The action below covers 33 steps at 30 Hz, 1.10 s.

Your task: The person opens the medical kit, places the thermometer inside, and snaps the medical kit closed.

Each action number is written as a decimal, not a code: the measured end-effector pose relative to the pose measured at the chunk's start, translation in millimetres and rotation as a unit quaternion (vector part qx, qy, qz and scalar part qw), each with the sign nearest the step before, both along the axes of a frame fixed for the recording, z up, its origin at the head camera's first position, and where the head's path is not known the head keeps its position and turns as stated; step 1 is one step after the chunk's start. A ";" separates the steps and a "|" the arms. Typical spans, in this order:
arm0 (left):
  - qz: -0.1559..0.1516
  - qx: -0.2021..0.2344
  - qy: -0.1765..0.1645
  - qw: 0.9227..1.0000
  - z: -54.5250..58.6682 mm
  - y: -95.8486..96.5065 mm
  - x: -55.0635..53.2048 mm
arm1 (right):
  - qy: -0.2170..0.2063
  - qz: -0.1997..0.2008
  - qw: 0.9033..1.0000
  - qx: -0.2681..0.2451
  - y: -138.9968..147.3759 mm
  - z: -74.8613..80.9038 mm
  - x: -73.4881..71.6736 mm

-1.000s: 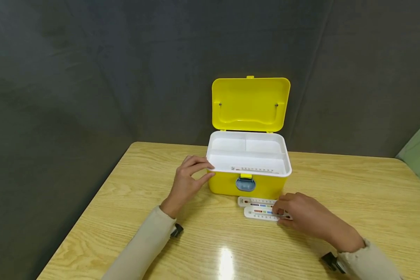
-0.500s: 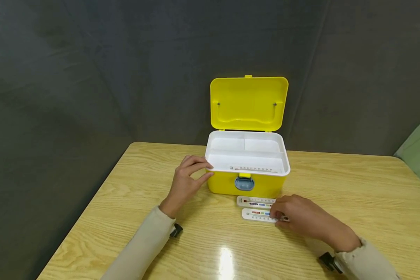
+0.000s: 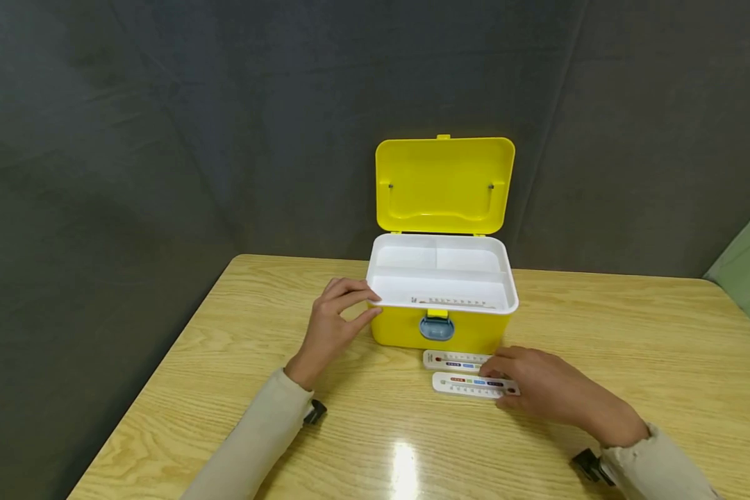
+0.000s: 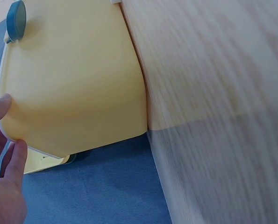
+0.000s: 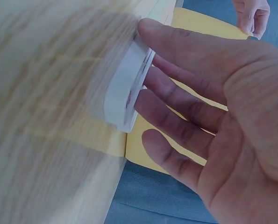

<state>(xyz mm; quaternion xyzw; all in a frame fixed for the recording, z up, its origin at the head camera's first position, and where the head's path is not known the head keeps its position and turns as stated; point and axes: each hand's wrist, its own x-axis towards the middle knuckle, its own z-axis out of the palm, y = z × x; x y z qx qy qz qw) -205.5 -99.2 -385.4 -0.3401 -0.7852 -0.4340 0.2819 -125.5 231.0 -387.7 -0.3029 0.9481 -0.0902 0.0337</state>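
Note:
My left hand [image 3: 331, 326] holds the front left corner of a yellow storage box [image 3: 406, 330]; in the left wrist view its thumb and fingers meet that corner at the rim. Two white thermometers with printed scales lie flat before the box. Over the right end of the nearer thermometer [image 3: 465, 384], my right hand [image 3: 550, 392] pinches it, the thumb on the near edge and fingers at the far edge. Those fingers partly hide the farther thermometer [image 3: 453, 360]. A third thermometer [image 3: 453, 303] lies inside the white tray, along its front wall.
The box's yellow lid [image 3: 444, 184] stands raised behind the divided white tray [image 3: 406, 285]. A blue-grey latch [image 3: 436, 328] hangs on the box front. The wooden table [image 3: 275, 305] ends at a dark cloth backdrop [image 3: 287, 139].
The nearer thermometer has shifted slightly left and away from the farther one. My right fingers have moved to its far edge, uncovering more of its face. The left hand keeps its place.

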 end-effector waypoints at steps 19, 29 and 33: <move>0.000 -0.003 0.003 1.000 -0.8 0.2 0.5 | -0.064 0.017 0.998 -0.017 2.8 3.7 -2.4; 0.003 -0.004 0.005 1.000 -2.5 0.2 -0.4 | -0.010 0.031 0.999 -0.013 4.5 5.1 1.5; 0.004 -0.002 0.007 1.000 -2.6 0.4 -0.4 | -0.015 0.027 0.999 -0.028 4.5 9.5 2.5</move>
